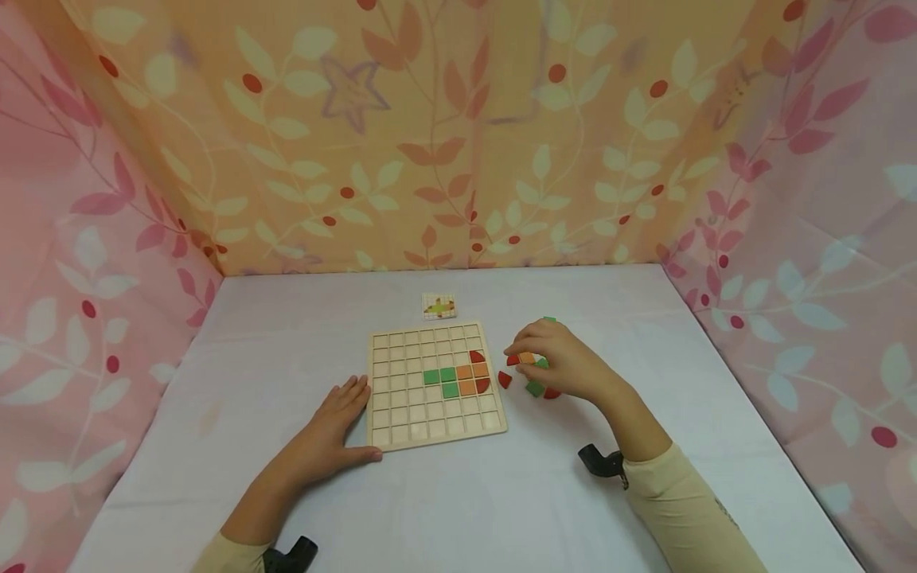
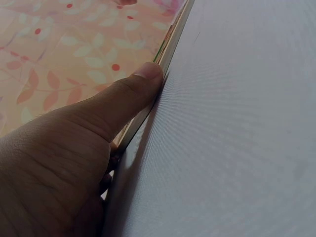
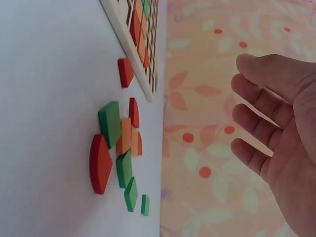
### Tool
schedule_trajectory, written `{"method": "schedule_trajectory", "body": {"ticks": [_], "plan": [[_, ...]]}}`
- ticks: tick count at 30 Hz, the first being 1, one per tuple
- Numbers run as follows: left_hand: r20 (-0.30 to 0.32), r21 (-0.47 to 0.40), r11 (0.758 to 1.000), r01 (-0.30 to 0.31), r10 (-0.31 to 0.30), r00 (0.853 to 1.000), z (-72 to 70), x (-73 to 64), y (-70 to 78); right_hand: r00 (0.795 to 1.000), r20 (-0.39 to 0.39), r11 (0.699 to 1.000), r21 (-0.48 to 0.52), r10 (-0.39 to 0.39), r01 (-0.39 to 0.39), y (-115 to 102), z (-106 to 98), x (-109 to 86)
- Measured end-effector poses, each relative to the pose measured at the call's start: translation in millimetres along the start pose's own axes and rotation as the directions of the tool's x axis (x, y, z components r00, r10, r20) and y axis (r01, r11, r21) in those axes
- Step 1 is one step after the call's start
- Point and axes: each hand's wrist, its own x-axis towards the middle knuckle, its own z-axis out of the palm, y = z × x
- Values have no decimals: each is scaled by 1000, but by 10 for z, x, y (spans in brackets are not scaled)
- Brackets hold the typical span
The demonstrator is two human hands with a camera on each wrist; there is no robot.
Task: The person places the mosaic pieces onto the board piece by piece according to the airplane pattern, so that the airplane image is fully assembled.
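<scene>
A wooden grid board (image 1: 408, 414) lies on the table, with green squares (image 1: 439, 376), orange squares (image 1: 466, 379) and red quarter-round pieces (image 1: 477, 356) set in some cells toward its right side. My left hand (image 1: 329, 426) rests at the board's left edge, fingers and thumb straight; in the left wrist view the thumb (image 2: 123, 98) touches the rim. My right hand (image 1: 569, 362) hovers over loose pieces right of the board. In the right wrist view its fingers are relaxed with nothing between them, above green blocks (image 3: 109, 124) and red blocks (image 3: 100, 165).
Behind the board lies a small pattern card (image 1: 438, 306) with a coloured figure on a grid. A single red piece (image 1: 505, 380) sits close to the board's right edge. Floral cloth walls (image 1: 444, 159) enclose the white table (image 1: 286, 318) at the back and sides.
</scene>
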Motion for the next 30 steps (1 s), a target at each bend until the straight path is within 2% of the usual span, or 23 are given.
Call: {"method": "schedule_trajectory", "body": {"ticks": [11, 18, 23, 30], "plan": [[6, 0, 1000, 16, -16, 1000, 16, -3, 6, 998, -1, 997, 52, 59, -59, 295, 52, -118], [8, 1, 1000, 8, -8, 1000, 1, -2, -5, 989, 1, 988, 43, 150, -150, 506, 114, -179], [5, 1, 1000, 6, -6, 1000, 8, -3, -11, 982, 14, 980, 63, 189, -189, 602, 166, -193], [4, 5, 1000, -3, 3, 1000, 9, 3, -18, 985, 8, 984, 47, 173, -174, 762, 278, -232]]}}
